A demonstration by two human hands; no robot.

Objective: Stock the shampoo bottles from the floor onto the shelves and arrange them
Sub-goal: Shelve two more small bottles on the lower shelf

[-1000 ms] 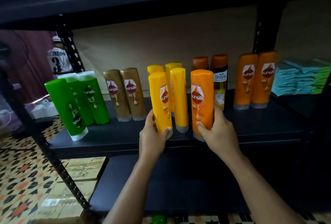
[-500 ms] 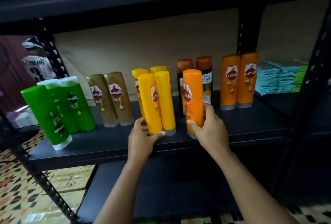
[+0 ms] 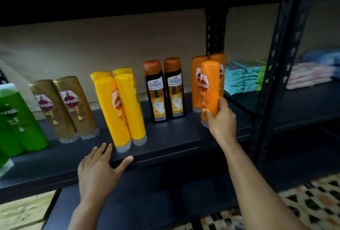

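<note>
right hand (image 3: 221, 119) grasping an orange bottle (image 3: 210, 90) near its base, thumb on the front, fingers curled round the side; bottle upright, cap down, at or just above the dark shelf (image 3: 165, 137), right in front of two more orange bottles (image 3: 197, 82). left hand (image 3: 97, 171) released, fingers spread flat on the shelf's front edge, just below four yellow bottles (image 3: 121, 112) standing in a tight cluster, touching none of them. between yellow and orange groups, two dark bottles with orange caps (image 3: 165, 90) side by side. left of the yellow ones, two gold bottles (image 3: 64, 108), then green bottles (image 3: 16, 119) at the far left, partly cut off by the frame. on the next shelf unit to the right, stacked blue-green packets (image 3: 242, 77). patterned floor tiles (image 3: 312, 202) lower right.
</note>
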